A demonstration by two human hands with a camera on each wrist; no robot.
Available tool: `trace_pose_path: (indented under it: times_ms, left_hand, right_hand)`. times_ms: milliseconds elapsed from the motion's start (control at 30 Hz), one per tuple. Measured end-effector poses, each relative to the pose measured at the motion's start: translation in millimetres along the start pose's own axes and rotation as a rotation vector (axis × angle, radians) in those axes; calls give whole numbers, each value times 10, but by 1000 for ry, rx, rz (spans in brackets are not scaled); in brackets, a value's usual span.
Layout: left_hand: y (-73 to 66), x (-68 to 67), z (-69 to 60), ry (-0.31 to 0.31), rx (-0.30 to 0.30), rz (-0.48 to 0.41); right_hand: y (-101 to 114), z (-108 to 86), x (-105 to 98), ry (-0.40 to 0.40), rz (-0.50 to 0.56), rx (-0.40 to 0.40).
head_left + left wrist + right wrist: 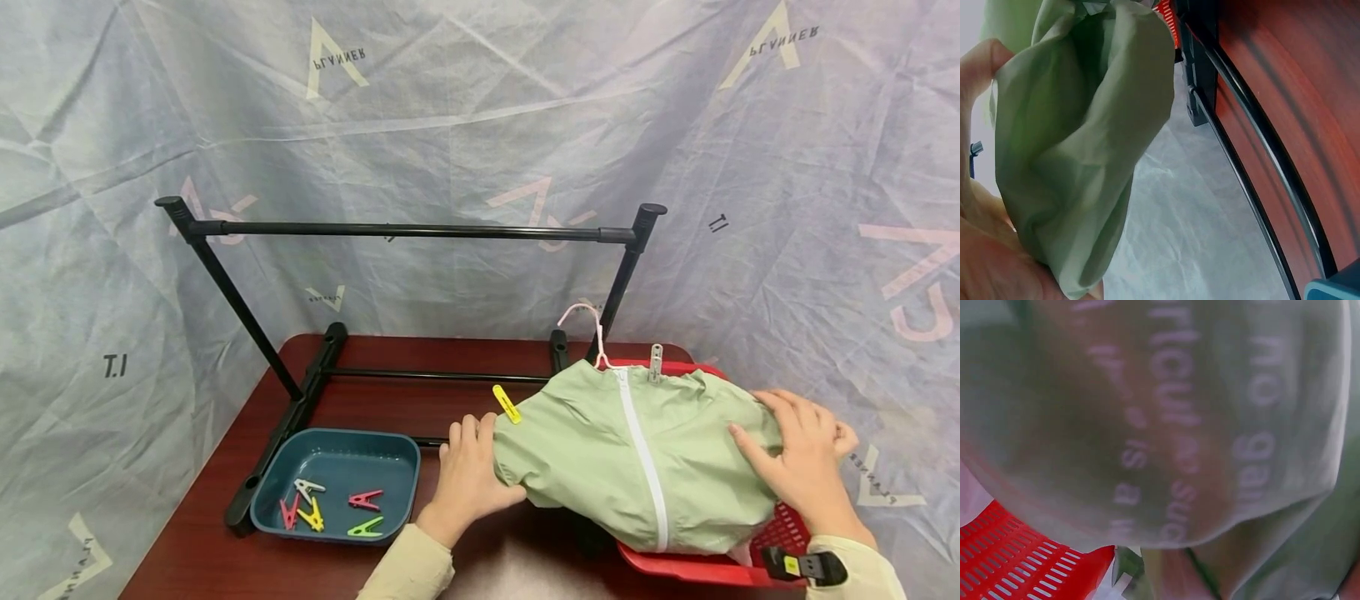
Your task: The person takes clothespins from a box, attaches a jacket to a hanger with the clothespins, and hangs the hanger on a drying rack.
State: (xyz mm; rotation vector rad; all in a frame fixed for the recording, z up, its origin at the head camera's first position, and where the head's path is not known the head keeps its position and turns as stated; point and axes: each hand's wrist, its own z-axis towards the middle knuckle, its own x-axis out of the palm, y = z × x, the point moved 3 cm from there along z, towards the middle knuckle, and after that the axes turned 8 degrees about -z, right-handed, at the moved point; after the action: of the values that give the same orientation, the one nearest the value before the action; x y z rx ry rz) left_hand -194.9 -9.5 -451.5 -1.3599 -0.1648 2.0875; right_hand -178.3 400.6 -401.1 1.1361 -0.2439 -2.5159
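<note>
Red basket [693, 569] mostly hidden under green jacket [581, 467]. Pink hanger [601, 337] buried in jacket below hook. Lettering [1175, 419] in right wrist view blurred, cut by top edge. Left wrist view: left hand [991, 256] cut off at left edge, blue tray [1335, 289] cropped to corner.

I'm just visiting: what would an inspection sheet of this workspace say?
Surface: reddish-brown table, bearing a black rack.
Job's things: green garment with a white zip, a hanger hook rising from its neck; yellow clip and silver clip at its upper edge; red basket partly hidden behind it.
Clutter: five loose clips in a blue tray.
Hands: left hand and right hand hold opposite ends of the garment.
Cables: nothing seen.
Surroundings: pale printed sheeting.
</note>
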Motion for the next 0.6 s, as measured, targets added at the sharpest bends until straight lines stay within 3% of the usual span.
trace_pose_path:
  times_ms: [600]
  left_hand:
    - [157, -109, -40, 44, -136, -87]
  right_hand:
    - [-5, -12, -8, 17, 89, -30]
